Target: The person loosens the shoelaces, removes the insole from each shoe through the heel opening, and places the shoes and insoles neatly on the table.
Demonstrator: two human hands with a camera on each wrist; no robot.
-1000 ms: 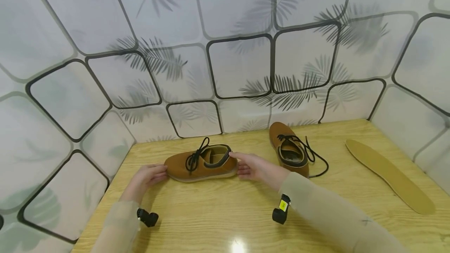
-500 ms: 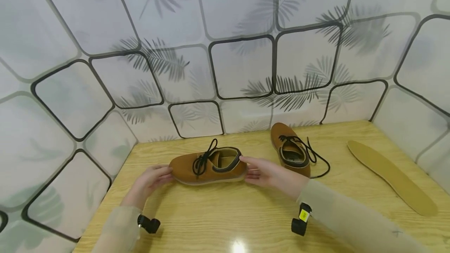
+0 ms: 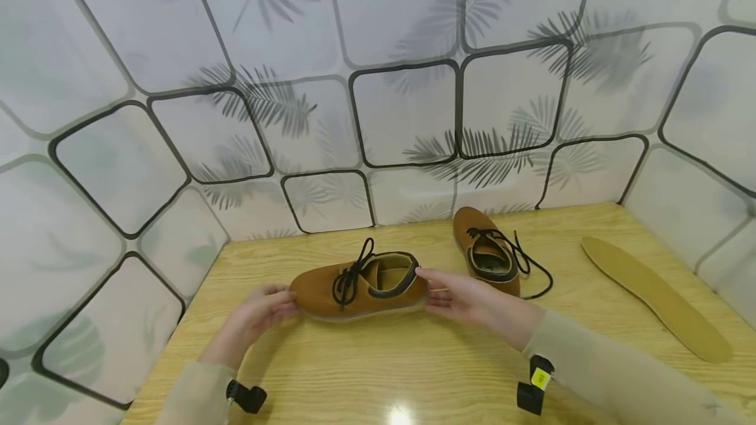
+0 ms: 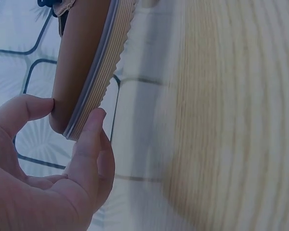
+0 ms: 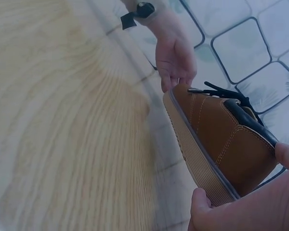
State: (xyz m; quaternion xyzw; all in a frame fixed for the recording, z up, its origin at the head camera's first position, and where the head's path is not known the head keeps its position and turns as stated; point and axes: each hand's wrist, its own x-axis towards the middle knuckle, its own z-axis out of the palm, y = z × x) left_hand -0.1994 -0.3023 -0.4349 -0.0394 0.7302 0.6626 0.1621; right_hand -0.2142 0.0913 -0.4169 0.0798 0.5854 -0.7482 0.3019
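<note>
Between my two hands is a brown shoe [image 3: 360,294] with black laces and a dark padded collar, its toe to the left. My left hand [image 3: 264,310] pinches the toe, thumb on the upper and fingers under the sole edge, as the left wrist view shows on the shoe [image 4: 82,62]. The heel is gripped by my right hand [image 3: 466,297], thumb at the collar and fingers at the sole. In the right wrist view the shoe's ribbed sole side [image 5: 202,159] stands off the wooden surface. The lace is tied in loops over the tongue.
A second brown shoe [image 3: 477,241] stands behind my right hand, its black lace trailing to the right. A tan insole [image 3: 655,297] lies at the right of the wooden table [image 3: 354,372]. Patterned cloth walls [image 3: 407,117] enclose the back and sides.
The shoe, held at toe and heel, has shifted right and a little toward me. Both hands have moved with it. The other shoe and the insole have stayed put.
</note>
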